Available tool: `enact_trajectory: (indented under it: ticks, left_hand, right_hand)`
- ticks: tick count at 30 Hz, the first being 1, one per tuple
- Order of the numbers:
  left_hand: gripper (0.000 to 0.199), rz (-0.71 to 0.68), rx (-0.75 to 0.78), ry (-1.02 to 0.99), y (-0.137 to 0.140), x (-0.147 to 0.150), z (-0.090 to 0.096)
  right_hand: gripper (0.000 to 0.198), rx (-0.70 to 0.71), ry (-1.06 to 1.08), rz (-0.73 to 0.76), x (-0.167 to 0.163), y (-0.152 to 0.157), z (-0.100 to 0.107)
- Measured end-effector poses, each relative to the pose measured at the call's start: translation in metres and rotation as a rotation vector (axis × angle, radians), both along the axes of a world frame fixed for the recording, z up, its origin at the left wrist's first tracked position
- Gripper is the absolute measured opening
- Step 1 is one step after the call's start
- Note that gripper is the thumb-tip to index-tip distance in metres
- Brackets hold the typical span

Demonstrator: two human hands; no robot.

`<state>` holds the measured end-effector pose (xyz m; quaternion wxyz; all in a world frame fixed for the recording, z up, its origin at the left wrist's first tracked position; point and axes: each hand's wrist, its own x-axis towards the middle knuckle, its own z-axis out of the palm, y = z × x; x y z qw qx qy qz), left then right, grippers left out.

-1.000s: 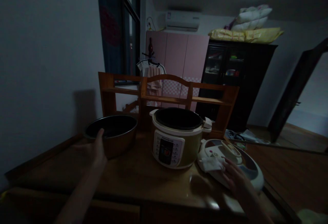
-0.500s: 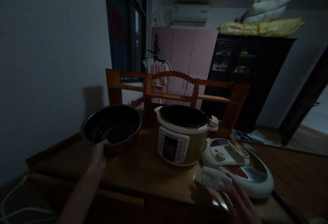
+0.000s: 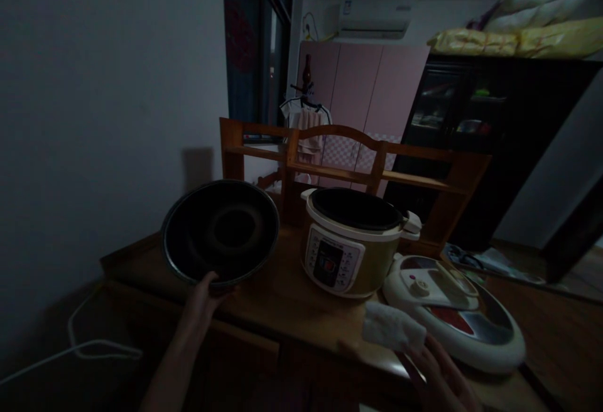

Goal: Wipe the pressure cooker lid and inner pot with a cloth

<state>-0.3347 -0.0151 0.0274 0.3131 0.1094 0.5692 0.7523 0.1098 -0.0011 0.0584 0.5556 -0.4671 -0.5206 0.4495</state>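
My left hand (image 3: 207,302) grips the near rim of a black inner pot (image 3: 235,227), which tilts so that its inside faces me. The thumb lies over the rim; the fingers beneath are hidden. At the lower right, my right hand (image 3: 440,371) is closed on a folded white cloth (image 3: 392,327). Between the hands stands an electric pressure cooker (image 3: 353,252), lidless, with a dark inside and a control panel in front. Its lid (image 3: 452,311) lies on the table beside my right hand.
The wooden table (image 3: 277,308) carries a low wooden shelf (image 3: 339,167) along its far side. A white cable (image 3: 103,349) hangs at the lower left. Behind are a pink wardrobe (image 3: 360,92) and a dark cabinet (image 3: 513,148).
My left hand has tipped the inner pot further, turning its opening towards me. My right hand has lifted the cloth slightly. The view has shifted left.
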Motion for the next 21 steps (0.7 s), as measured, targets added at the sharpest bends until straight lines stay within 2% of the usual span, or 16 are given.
enact_trajectory:
  ticks: [3, 5, 7, 11, 14, 15, 17, 20, 21]
  left_hand:
    - [0.023, 0.024, 0.120, -0.046, 0.002, 0.025, -0.003]
    - [0.029, 0.057, 0.148, -0.069, 0.003, 0.038, -0.006]
    - [0.036, 0.093, 0.170, -0.091, 0.003, 0.048, -0.009]
    - [0.046, 0.156, 0.208, -0.132, -0.002, 0.059, -0.012]
    - [0.044, 0.212, 0.205, -0.172, -0.005, 0.063, -0.014]
    - [0.040, 0.233, 0.187, -0.185, -0.007, 0.064, -0.015]
    - [0.030, 0.265, 0.123, -0.206, -0.010, 0.064, -0.018]
    - [0.022, 0.264, 0.041, -0.228, -0.016, 0.060, -0.024]
    - [0.020, 0.252, 0.021, -0.240, -0.017, 0.059, -0.027]
  right_hand:
    - [0.058, -0.150, 0.002, 0.043, -0.032, -0.012, 0.031]
    - [0.051, -0.085, -0.012, 0.096, -0.053, -0.018, 0.049]
    - [0.046, -0.028, -0.015, 0.159, -0.074, -0.021, 0.056]
    - [0.044, -0.008, 0.017, 0.273, -0.110, -0.025, 0.044]
    - [0.039, 0.057, -0.008, 0.306, -0.139, -0.022, 0.031]
    - [0.036, 0.107, -0.030, 0.331, -0.152, -0.020, 0.029]
    - [0.027, 0.296, -0.083, 0.348, -0.180, -0.012, 0.031]
    - [0.031, 0.661, -0.274, 0.346, -0.228, 0.005, 0.038]
    - [0.033, 0.737, -0.363, 0.348, -0.243, 0.011, 0.039]
